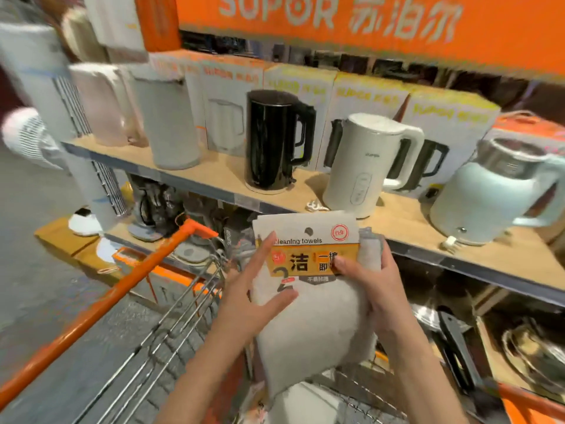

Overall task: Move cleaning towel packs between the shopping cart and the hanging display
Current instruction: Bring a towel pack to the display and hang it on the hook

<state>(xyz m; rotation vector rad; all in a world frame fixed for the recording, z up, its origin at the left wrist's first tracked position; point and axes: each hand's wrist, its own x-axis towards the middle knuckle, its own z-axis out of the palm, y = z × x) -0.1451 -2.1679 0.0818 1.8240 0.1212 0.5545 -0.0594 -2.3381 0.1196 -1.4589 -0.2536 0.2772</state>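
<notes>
I hold a cleaning towel pack (318,319) upright in front of me, above the shopping cart (171,325). It is grey cloth under a white and orange header card with a hang hole at the top. My right hand (367,289) grips its right edge, thumb pressed on the card. My left hand (256,289) lies flat against the pack's front left side, fingers straight. The pack's lower end hangs into the cart, where a white item (305,402) lies. No hanging display shows in this view.
The cart's orange handle (101,304) runs diagonally at left. A wooden shelf (412,221) ahead carries a black kettle (275,139), a white kettle (363,166), a pale green kettle (495,191) and boxes. A lower shelf at right holds steel pots (538,359).
</notes>
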